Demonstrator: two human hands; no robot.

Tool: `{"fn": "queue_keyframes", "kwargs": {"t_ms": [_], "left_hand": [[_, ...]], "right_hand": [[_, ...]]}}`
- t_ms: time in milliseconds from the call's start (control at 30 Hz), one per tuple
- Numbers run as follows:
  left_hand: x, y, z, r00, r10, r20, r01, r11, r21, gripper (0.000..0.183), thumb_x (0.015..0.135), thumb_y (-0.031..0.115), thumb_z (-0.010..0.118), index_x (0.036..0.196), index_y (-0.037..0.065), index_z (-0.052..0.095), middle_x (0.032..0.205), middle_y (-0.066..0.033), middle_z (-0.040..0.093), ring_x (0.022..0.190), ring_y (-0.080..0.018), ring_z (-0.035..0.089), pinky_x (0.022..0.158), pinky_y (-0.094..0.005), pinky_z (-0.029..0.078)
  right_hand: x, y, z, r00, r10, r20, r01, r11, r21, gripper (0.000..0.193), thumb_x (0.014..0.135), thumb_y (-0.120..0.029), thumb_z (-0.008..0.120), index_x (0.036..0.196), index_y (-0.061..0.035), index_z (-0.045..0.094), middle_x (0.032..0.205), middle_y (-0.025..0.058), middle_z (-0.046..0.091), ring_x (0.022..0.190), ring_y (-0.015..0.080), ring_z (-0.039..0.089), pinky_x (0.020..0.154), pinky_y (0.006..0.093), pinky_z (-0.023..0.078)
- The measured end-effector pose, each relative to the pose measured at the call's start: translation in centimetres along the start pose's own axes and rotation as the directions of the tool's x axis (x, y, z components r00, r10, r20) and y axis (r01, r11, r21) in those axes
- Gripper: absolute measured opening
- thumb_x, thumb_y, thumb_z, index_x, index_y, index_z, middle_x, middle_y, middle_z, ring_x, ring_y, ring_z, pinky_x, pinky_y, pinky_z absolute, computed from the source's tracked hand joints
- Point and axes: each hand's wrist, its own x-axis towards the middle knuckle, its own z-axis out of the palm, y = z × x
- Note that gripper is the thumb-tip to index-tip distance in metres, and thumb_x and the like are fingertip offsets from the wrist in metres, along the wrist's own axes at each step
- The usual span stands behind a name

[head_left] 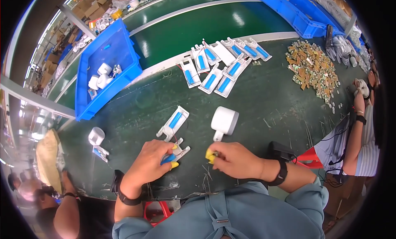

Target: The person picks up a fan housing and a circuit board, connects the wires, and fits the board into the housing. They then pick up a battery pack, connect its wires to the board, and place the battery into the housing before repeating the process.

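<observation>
My left hand (153, 161), with yellow finger covers on thumb and finger, grips a white plastic housing (182, 152) holding a blue cylindrical battery (168, 158). My right hand (237, 158) is just to the right of it, fingertips in yellow covers pinched together; whatever lies between them is too small to make out. Beyond the left hand lies another white housing (175, 122) with a blue battery and thin wires. A white cup-shaped casing with a short tab (224, 121) rests past my right hand.
Several battery housings (222, 65) lie grouped at the far side. A heap of small circuit boards (311, 68) sits at right. A blue tray (108, 59) holds white casings at left. Other people work on both sides; a casing (96, 136) lies toward the left one.
</observation>
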Motion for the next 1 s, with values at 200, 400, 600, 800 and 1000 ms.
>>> {"fn": "queue_keyframes", "kwargs": {"t_ms": [200, 400, 600, 800, 1000], "left_hand": [[-0.6, 0.9, 0.3, 0.988, -0.129, -0.091, 0.111, 0.977, -0.183, 0.044, 0.074, -0.004, 0.064, 0.117, 0.003, 0.057, 0.099, -0.0097, 0.061, 0.079, -0.0275, 0.061, 0.067, -0.0333, 0.050], [1.3, -0.8, 0.2, 0.945, 0.034, -0.327, 0.023, 0.985, 0.169, 0.037, 0.077, -0.006, 0.056, 0.113, 0.003, 0.059, 0.099, -0.0136, 0.060, 0.081, -0.0319, 0.063, 0.069, -0.0375, 0.051], [3.7, -3.6, 0.9, 0.920, 0.089, -0.382, -0.034, 0.988, 0.148, 0.023, 0.077, -0.005, 0.060, 0.099, 0.000, 0.063, 0.093, -0.0128, 0.061, 0.082, -0.0291, 0.063, 0.073, -0.0344, 0.050], [4.8, -4.4, 1.3, 0.660, -0.148, -0.737, 0.183, 0.982, -0.033, 0.025, 0.082, -0.007, 0.063, 0.105, 0.001, 0.060, 0.101, -0.0103, 0.061, 0.080, -0.0175, 0.061, 0.070, -0.0274, 0.050], [4.4, -0.5, 2.6, 0.901, -0.127, -0.415, 0.073, 0.987, -0.145, 0.024, 0.079, -0.007, 0.064, 0.101, 0.000, 0.064, 0.095, -0.0062, 0.063, 0.077, -0.0134, 0.059, 0.064, -0.0250, 0.047]], "right_hand": [[5.1, 0.1, 1.2, 0.981, 0.172, 0.093, -0.183, 0.974, 0.131, 0.019, 0.093, -0.006, 0.049, 0.111, -0.0010, 0.052, 0.084, 0.0089, 0.063, 0.068, 0.0138, 0.067, 0.056, 0.0275, 0.053], [5.2, 0.8, 1.6, 0.996, 0.086, 0.033, -0.090, 0.984, 0.156, 0.021, 0.095, -0.007, 0.049, 0.115, -0.0015, 0.052, 0.085, 0.0082, 0.063, 0.070, 0.0122, 0.067, 0.057, 0.0250, 0.054], [4.8, 0.6, 1.6, 0.999, 0.036, 0.034, -0.040, 0.989, 0.143, 0.025, 0.096, -0.007, 0.051, 0.120, -0.0001, 0.051, 0.091, 0.0092, 0.062, 0.070, 0.0118, 0.067, 0.058, 0.0258, 0.054], [4.4, 1.2, 1.7, 0.999, -0.040, -0.021, 0.043, 0.990, 0.134, 0.035, 0.093, -0.001, 0.048, 0.127, -0.0025, 0.048, 0.089, 0.0090, 0.062, 0.068, 0.0137, 0.066, 0.059, 0.0276, 0.054], [4.2, 0.4, 1.1, 0.999, 0.037, -0.002, -0.037, 0.998, 0.050, 0.049, 0.089, 0.004, 0.046, 0.136, -0.0057, 0.040, 0.098, 0.0111, 0.063, 0.070, 0.0145, 0.064, 0.060, 0.0280, 0.054]]}}
